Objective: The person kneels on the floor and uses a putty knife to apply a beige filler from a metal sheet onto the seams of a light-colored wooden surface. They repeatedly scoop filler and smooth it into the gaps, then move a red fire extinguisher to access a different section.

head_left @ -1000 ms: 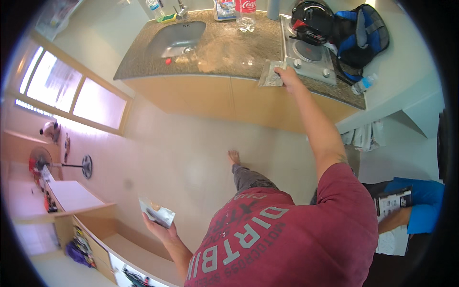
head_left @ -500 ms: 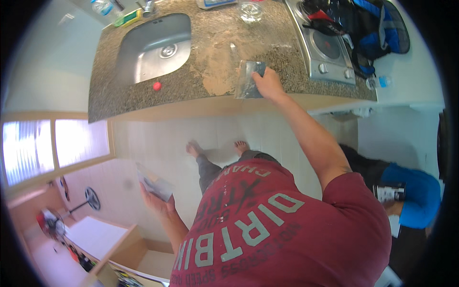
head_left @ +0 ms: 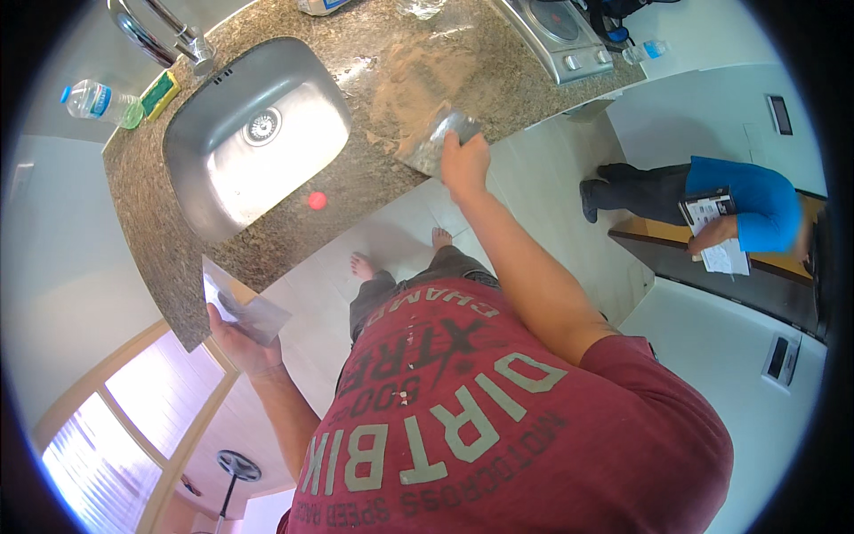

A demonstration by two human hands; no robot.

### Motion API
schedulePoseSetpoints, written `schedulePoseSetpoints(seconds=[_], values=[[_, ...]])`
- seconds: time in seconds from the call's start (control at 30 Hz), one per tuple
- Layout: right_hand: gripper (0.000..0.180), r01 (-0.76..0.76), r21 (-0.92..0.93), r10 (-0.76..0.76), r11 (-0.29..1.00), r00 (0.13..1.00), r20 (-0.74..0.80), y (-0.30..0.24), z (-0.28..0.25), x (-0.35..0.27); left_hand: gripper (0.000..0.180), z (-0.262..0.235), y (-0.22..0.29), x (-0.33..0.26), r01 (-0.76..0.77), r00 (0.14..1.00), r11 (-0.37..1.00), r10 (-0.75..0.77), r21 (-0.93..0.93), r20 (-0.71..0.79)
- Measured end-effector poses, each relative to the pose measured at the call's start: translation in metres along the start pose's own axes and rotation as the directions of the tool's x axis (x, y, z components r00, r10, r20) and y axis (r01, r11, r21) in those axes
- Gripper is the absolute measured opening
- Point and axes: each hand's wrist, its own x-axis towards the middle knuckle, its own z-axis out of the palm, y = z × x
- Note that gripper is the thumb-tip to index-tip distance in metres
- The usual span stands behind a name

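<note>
My left hand (head_left: 246, 347) grips a thin, shiny, pale grey rectangular sheet (head_left: 258, 318) by its lower edge. It is held up near the left front corner of the counter; its exact kind I cannot make out. My right hand (head_left: 466, 166) is closed on a flat, shiny grey rectangular piece (head_left: 431, 147), perhaps a scraper. That piece is tilted at the counter's front edge, beside a smear of brown powder or paste (head_left: 418, 84) on the speckled stone countertop (head_left: 374, 169). Whether it touches the stone is unclear.
Left of the smear is a steel sink (head_left: 294, 156) with a tap (head_left: 197, 52). A red ball-like thing (head_left: 318, 200) lies by its front rim. A plastic bottle (head_left: 102, 104) and sponge (head_left: 160, 95) sit leftward, a hob (head_left: 560, 44) at right. Another person (head_left: 747, 205) stands at right.
My view has turned and shifted left. My left hand has risen with its sheet to the counter's corner. My right hand's piece has tilted and sits nearer the sink, at the smear's front.
</note>
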Motion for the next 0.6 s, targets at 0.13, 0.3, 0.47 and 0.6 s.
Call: schedulePoseSetpoints(seconds=[0.13,0.3,0.47,0.6], values=[[0.034,-0.158,0.040,0.159,0.987,0.987,-0.029,-0.035,0.030,0.054,0.039,-0.006,0.018,0.017,0.028,1.000,0.999,-0.029,-0.014,-0.010],[0.042,0.013,-0.176,0.028,0.984,0.974,0.226,-0.114,0.020,0.125,0.039,-0.010,0.026,0.018,0.051,0.999,0.998,-0.051,0.038,0.002],[0.035,0.628,-0.511,-0.399,0.587,0.774,0.493,-0.129,0.000,0.118,0.040,-0.011,0.035,0.019,0.009,0.999,0.999,-0.007,0.045,-0.053],[0.042,0.882,-0.441,-0.579,0.167,0.450,0.680,-0.095,-0.011,0.063,0.039,-0.013,0.037,0.026,0.015,0.995,1.000,-0.013,0.019,-0.096]])
